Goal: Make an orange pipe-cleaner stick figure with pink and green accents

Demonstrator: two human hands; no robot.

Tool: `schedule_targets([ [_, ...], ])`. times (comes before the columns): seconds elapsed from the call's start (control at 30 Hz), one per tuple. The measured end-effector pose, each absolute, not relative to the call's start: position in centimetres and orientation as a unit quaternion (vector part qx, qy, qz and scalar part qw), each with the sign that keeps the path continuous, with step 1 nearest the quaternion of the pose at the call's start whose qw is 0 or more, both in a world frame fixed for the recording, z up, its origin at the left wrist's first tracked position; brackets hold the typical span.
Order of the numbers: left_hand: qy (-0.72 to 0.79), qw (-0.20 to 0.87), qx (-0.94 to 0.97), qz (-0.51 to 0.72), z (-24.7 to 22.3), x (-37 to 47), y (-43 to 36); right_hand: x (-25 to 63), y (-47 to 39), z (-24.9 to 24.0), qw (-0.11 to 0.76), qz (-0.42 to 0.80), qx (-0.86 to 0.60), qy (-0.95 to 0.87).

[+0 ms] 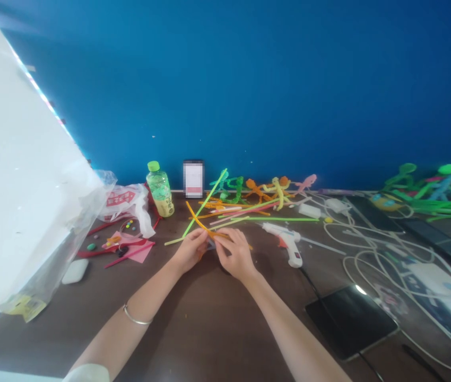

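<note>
Between my two hands, above the middle of the dark table, is an orange pipe cleaner [194, 215]. My left hand [192, 249] pinches it from the left, fingers closed. My right hand [236, 253] grips it from the other side, with thumb and fingers pressed together. One end rises up and left past my fingers. Just beyond lie loose green, yellow and orange pipe cleaners [277, 219]. Behind them, small pipe-cleaner figures [279, 191] stand along the blue wall. What lies under my fingertips is partly hidden.
A hot glue gun [285, 239] lies right of my hands, near a black tablet [350, 321] and tangled white cables [363, 254]. To the left are a green-capped bottle [161, 191], a plastic bag [130, 204], pink paper [140, 250] and a white case [75, 271]. A phone [193, 179] leans on the wall.
</note>
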State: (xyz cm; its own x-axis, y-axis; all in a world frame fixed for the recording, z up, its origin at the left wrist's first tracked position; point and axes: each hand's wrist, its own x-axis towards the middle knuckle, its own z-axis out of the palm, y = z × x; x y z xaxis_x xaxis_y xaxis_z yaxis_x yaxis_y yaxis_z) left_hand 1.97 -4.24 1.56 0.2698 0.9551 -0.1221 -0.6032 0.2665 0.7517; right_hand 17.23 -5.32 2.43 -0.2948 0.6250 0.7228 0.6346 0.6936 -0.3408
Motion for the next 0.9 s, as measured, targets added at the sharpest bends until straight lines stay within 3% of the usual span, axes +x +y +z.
schedule_targets([
  [0.3, 0.309, 0.747, 0.323, 0.492, 1.83, 1.81, -4.17, 17.88, -4.8, 2.24, 0.428, -0.05, -0.402, -0.808],
  [0.6, 0.269, 0.757, 0.317, 0.504, 1.91, 1.66, -4.61, 17.39, -5.1, 2.14, 0.473, -0.118, -0.452, -0.747],
  [0.9, 0.28, 0.72, 0.364, 0.521, 1.94, 2.04, -4.64, 17.33, -4.79, 1.94, 0.458, -0.005, -0.362, -0.812],
])
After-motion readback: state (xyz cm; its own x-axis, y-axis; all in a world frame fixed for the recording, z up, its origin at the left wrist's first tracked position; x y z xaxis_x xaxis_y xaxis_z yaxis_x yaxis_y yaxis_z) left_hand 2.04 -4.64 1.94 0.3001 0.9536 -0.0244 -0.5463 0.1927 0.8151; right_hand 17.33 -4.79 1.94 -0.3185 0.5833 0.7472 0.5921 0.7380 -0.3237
